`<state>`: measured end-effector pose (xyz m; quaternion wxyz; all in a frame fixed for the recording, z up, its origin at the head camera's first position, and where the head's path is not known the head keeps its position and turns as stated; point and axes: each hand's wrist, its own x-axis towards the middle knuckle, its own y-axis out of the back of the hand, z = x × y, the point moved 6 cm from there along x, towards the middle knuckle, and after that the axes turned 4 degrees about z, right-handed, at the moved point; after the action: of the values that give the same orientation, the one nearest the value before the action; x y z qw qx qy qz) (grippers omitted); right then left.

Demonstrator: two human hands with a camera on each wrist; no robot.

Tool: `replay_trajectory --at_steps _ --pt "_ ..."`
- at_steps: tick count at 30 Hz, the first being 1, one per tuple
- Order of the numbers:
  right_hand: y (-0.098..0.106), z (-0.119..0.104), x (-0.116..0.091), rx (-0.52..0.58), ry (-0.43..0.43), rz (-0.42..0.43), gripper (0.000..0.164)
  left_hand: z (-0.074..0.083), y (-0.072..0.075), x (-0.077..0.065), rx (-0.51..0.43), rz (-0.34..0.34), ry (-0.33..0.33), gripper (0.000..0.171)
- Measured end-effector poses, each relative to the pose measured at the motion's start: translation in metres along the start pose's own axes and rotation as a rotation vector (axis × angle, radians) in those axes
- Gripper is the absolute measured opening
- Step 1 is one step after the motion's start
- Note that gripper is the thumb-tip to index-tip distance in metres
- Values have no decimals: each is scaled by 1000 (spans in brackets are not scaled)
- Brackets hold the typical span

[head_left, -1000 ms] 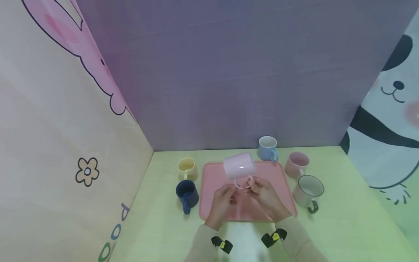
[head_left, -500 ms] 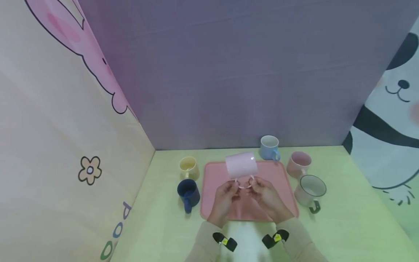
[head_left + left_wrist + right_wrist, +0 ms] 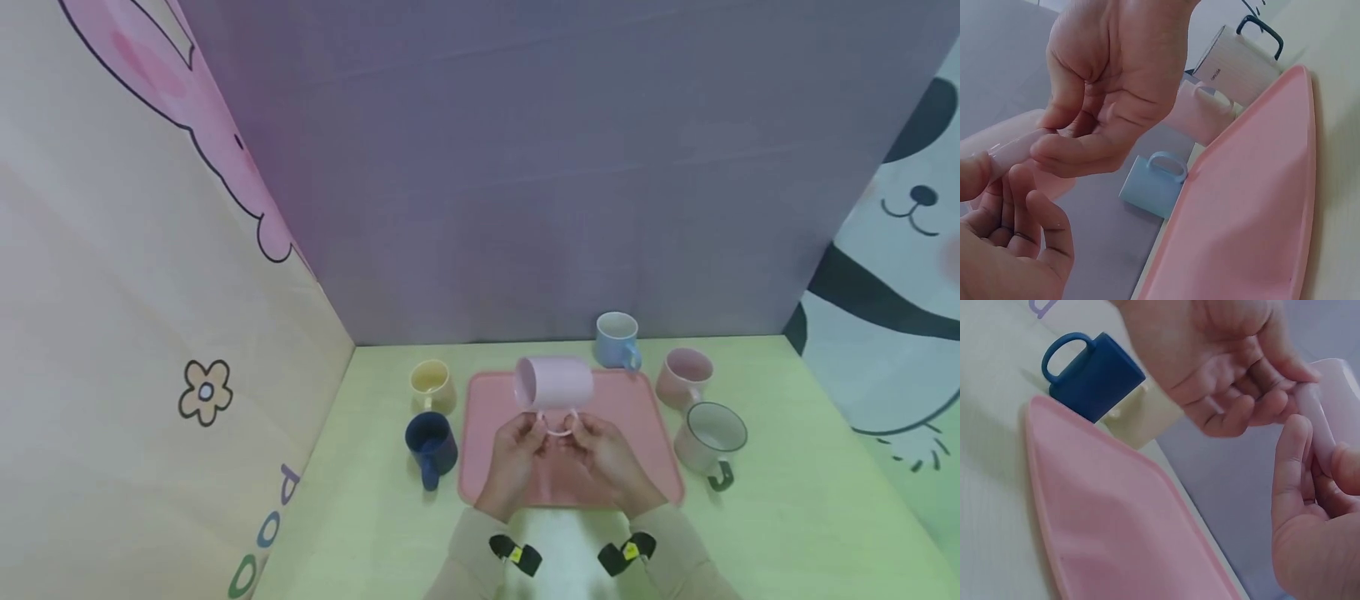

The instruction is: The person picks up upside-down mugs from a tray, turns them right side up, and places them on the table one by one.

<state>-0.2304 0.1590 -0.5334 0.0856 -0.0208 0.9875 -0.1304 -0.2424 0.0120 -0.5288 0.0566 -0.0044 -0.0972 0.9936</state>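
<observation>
A light pink mug lies sideways in the air above the pink tray, its mouth to the left and its handle toward the person. My left hand pinches the handle's left end between thumb and fingers. At the other end, my right hand pinches it the same way. In the left wrist view the handle runs between the two hands, with the mug's body partly hidden behind them. The right wrist view shows the handle held by both thumbs.
Left of the tray stand a yellow mug and a dark blue mug. A light blue mug is behind the tray by the grey-purple wall. To the right are a pink mug and a white mug with a dark handle.
The mug has turned from tilted to nearly level, and its mouth now shows at the left. My left hand has closed on the handle, which my right hand still pinches.
</observation>
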Motion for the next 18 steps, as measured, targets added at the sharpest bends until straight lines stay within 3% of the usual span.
replay_trajectory --at_steps 6,18 --pt "4 2 -1 -33 -1 9 21 4 -1 0 129 5 -54 18" --pt "8 9 1 -50 24 -53 22 12 -8 -3 253 -28 -137 16"
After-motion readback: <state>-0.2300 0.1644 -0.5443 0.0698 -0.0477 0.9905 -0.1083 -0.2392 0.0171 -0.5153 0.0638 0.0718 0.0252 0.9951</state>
